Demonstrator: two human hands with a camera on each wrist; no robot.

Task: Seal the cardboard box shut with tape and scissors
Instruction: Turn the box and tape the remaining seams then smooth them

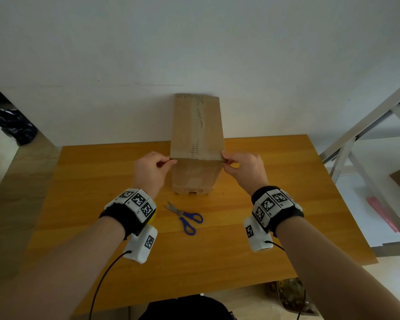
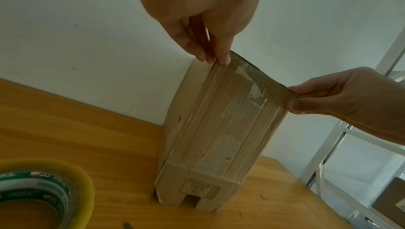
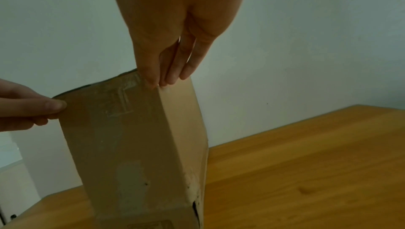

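A tall brown cardboard box (image 1: 195, 139) stands upright at the back of the wooden table (image 1: 263, 215), against the wall. My left hand (image 1: 162, 163) pinches its near top left corner, and my right hand (image 1: 229, 161) pinches its near top right corner. In the left wrist view the box (image 2: 219, 128) shows old clear tape on its near face, with my left fingertips (image 2: 223, 59) on the top edge. The right wrist view shows the box (image 3: 136, 137) pinched by my right fingertips (image 3: 162, 80). Blue-handled scissors (image 1: 186, 218) lie shut on the table. A yellow tape roll (image 2: 43, 189) lies under my left wrist.
A white wall stands right behind the table. A metal frame rack (image 1: 367, 139) stands to the right of the table. Dark bags (image 1: 12, 125) lie on the floor at far left. Bare tabletop spreads in front of the scissors and to the right.
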